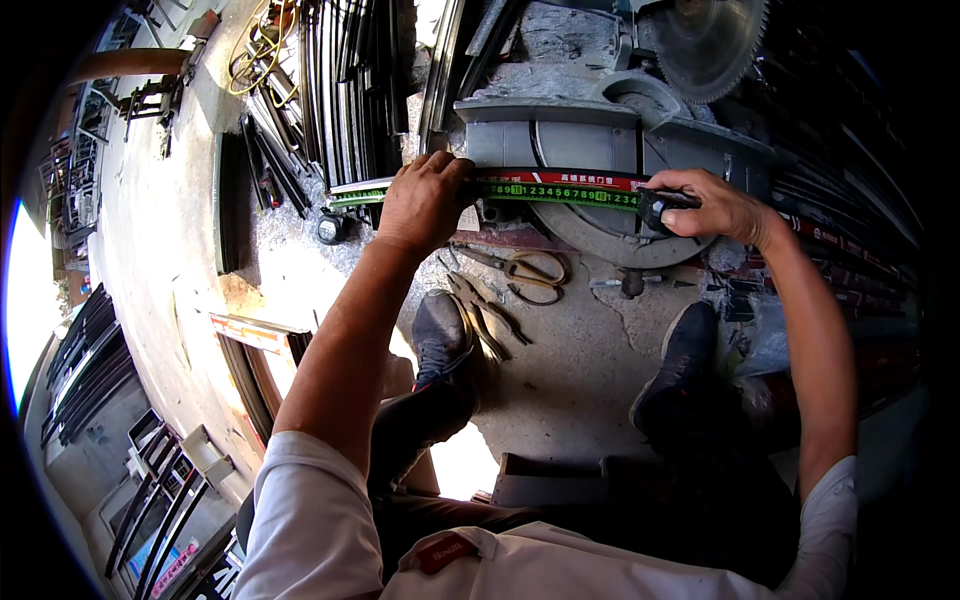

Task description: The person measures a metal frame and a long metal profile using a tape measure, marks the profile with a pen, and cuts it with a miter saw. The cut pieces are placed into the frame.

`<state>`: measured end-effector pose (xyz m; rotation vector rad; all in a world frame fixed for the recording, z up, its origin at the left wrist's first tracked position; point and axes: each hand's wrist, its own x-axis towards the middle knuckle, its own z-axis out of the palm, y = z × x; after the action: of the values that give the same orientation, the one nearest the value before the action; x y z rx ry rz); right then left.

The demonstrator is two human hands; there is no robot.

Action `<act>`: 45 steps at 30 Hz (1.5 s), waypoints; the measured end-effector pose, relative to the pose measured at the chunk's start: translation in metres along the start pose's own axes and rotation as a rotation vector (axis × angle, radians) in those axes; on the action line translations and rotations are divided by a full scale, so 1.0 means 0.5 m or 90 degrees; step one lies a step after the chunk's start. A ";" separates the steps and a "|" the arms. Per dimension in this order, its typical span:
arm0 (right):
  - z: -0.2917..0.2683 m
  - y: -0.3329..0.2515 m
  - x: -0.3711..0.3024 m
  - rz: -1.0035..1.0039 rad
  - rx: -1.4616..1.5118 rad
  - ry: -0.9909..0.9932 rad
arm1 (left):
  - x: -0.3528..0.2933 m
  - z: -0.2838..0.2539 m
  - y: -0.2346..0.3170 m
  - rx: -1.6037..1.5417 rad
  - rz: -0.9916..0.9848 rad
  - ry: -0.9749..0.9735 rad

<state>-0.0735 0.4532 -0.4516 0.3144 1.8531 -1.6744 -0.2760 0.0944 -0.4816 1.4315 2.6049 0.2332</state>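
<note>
A green tape measure blade [560,194] is drawn out along a profile bar with red film [600,180], which lies across the bed of a saw. My right hand [715,205] is closed round the black tape measure case [660,210] at the right end of the blade. My left hand [425,200] is wrapped over the bar and the blade, left of the saw bed; its fingertips are partly hidden. Left of that hand, the bar and the blade reach on towards the stacked profiles.
A toothed circular saw blade [710,45] stands above the grey saw fence [570,135]. Scissors [535,270] and pliers [485,310] lie on the floor by my shoes. Long dark profiles [350,90] are stacked at the far left. A small round dark object [329,230] sits below them.
</note>
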 end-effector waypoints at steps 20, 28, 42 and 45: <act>0.029 0.038 0.012 -0.062 -0.265 0.189 | -0.002 0.021 0.002 -0.010 0.005 0.034; 0.043 0.040 0.017 -0.051 -0.308 0.244 | -0.002 0.022 0.007 -0.017 -0.002 0.037; 0.044 0.036 0.028 -0.031 -0.317 0.241 | -0.002 0.023 0.007 -0.022 0.005 0.044; 0.044 0.039 0.029 -0.043 -0.318 0.239 | -0.004 0.022 0.008 -0.018 0.005 0.044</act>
<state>-0.0680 0.4322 -0.4761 0.3724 2.5059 -1.1868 -0.2693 0.0955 -0.4911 1.4503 2.6398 0.3242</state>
